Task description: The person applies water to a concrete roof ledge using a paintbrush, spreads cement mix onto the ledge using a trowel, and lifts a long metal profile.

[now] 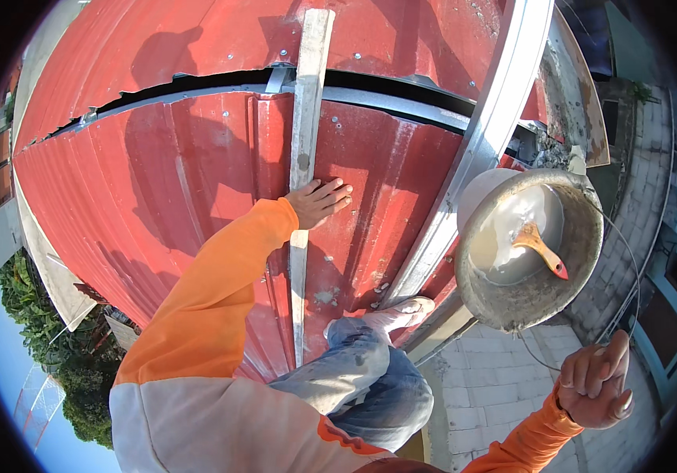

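Note:
My left hand [321,201] lies open, fingers spread, across a narrow weathered plank [303,142] on the red corrugated roof [378,181]. My right hand [595,378], low at the right, is closed with fingers curled round a thin wire [636,288] beside the grey bucket [488,292]. The bucket holds pale milky liquid and a brush [541,252] with a wooden, red-tipped handle. A white round container behind the bucket is mostly hidden. My bent leg and foot [398,314] rest on the roof near a long metal beam [484,134].
A dark gap with a metal strip [386,102] crosses the roof sheets. At the right is the roof edge, with a block-paved surface [484,378] far below and a pale blue building [669,307]. Trees [31,299] and sky show at the left.

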`<state>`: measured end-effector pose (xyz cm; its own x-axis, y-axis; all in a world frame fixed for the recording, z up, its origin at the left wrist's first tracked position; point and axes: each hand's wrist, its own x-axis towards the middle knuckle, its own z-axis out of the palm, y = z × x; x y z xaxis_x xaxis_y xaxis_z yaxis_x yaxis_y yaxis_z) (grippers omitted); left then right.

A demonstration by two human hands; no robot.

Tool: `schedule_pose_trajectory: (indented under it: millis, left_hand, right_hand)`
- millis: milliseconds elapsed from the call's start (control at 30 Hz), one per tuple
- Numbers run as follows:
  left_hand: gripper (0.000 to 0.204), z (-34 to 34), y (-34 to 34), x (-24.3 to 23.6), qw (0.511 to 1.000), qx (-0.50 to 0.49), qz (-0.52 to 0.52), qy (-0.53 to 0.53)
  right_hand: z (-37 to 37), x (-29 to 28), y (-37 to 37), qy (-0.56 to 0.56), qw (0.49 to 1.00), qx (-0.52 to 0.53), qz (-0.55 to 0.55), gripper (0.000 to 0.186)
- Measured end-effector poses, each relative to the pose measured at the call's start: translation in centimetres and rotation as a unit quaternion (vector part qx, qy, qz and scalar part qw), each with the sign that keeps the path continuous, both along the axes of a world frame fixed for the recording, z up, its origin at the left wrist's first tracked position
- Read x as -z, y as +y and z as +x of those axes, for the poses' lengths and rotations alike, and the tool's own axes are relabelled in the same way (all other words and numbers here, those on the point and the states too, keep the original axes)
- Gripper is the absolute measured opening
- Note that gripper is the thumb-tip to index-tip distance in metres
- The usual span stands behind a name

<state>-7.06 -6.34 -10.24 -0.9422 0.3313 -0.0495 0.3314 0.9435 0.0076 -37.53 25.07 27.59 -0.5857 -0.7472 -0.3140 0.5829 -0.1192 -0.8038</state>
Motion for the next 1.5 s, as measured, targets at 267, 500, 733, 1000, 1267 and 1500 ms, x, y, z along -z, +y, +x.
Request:
schedule_pose_trajectory:
  millis: [267,500,733,1000,1267,1500]
  left_hand:
    - [0.070,0.2,0.0,1.1,0.996,-0.004,0.060,-0.068]
    - [0.071,0.5,0.0,0.7,0.997,-0.001,0.013,-0.073]
    - [0.070,0.7,0.4,0.7,0.998,-0.012,0.004,-0.066]
    - [0.066,0.8,-0.1,1.1,0.997,-0.013,0.045,-0.059]
    - [0.054,0.5,0.4,1.3,0.996,-0.035,0.077,-0.035]
    - [0.058,0.1,0.1,-0.2,0.998,-0.036,0.049,-0.024]
  right_hand:
    - [-0.7,-1.9,-2.3,-0.018,0.997,-0.037,0.062,0.042]
    - [-1.0,-2.0,-3.4,-0.042,0.993,-0.053,0.093,0.042]
    - [0.3,-2.5,-3.3,-0.038,0.989,-0.063,0.131,0.041]
    - [2.7,-2.2,-1.7,-0.042,0.983,-0.063,0.169,0.037]
    - [5.0,-1.9,1.4,-0.136,0.977,-0.045,0.157,0.034]
    - [8.7,-1.3,1.8,-0.164,0.974,-0.011,0.158,0.040]
